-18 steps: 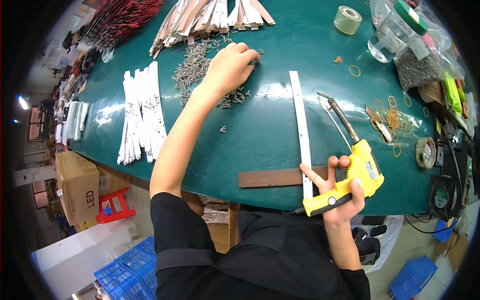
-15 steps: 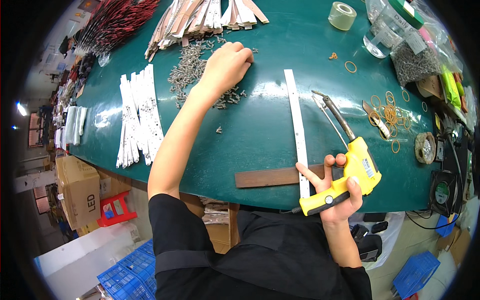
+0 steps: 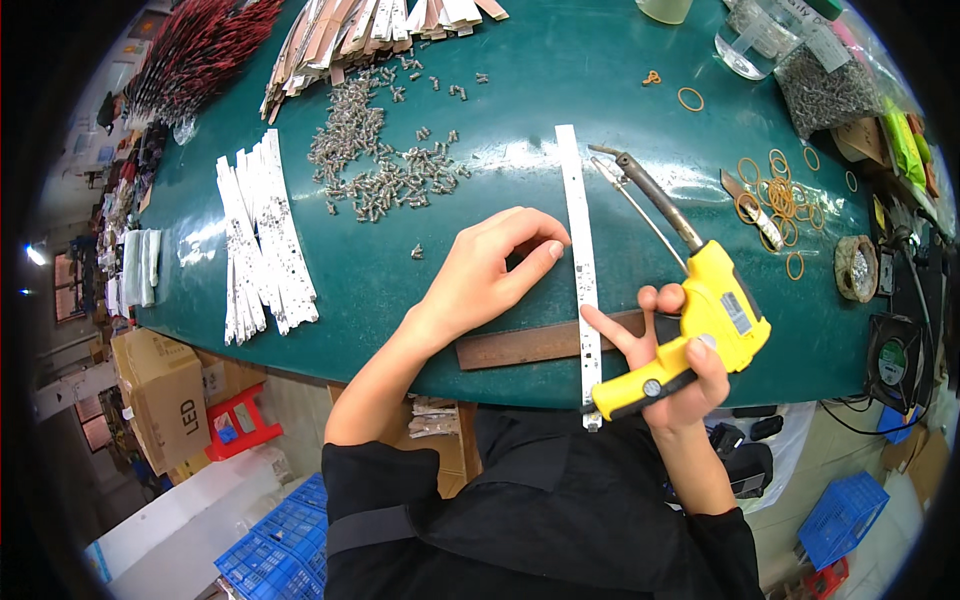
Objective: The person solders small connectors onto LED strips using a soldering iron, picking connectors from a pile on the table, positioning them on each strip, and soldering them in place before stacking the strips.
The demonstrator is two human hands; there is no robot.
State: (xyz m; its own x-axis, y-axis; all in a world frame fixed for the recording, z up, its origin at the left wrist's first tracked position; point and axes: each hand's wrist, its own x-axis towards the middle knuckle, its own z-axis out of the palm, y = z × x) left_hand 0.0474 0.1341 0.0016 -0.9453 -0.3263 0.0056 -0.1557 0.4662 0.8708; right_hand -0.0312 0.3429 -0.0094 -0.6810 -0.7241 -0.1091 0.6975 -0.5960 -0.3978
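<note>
My left hand [image 3: 498, 265] is closed in a pinch beside the upper half of a narrow white strip [image 3: 577, 215] with small dark marks. Whatever lies between those fingertips is too small or hidden to make out. In my right hand [image 3: 690, 385] is a yellow gun-shaped soldering iron [image 3: 735, 310], its metal barrel and thin feed tube pointing up and left, the tip right of the strip's far end. An outstretched right finger touches the strip's lower part. Beneath the strip, a flat brown bar [image 3: 520, 346] lies crosswise near the table edge.
Small metal parts [image 3: 350, 140] are heaped at the upper left, with one stray piece [image 3: 417, 252] nearer me. White strips [image 3: 265, 240] lie left. Rubber bands [image 3: 790, 205] surround a knife [image 3: 765, 228] on the right. A small fan [image 3: 888, 370] stands at the right edge.
My left hand has come from the heap of metal parts toward me and right, to the strip. The right hand keeps hold of the soldering iron, and more of the strip's near end shows.
</note>
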